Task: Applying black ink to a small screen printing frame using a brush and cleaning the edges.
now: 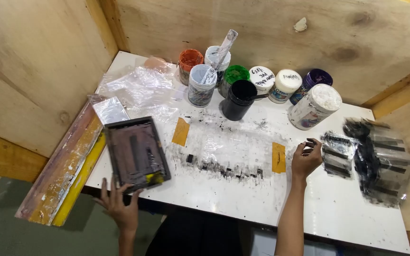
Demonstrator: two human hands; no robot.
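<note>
My left hand (119, 206) grips the near edge of a small dark-framed printing screen (136, 152), which rests tilted at the left of the white table (338, 208). My right hand (305, 159) is on the table at the right, fingertips on the edge of an ink-smeared clear plastic sheet (338, 154). Between the hands lies a clear film (228, 149) taped down with two orange tape strips (181, 132), with a row of small black printed marks (224, 169) along its near edge.
Several ink jars stand at the back: orange (189, 60), green (235, 76), an open black one (239, 98), white-lidded ones (315, 106). A pile of inked plastic sheets (380, 161) lies at the right. Crumpled plastic (141, 87) and a long squeegee (65, 173) are at the left. Wooden walls enclose the table.
</note>
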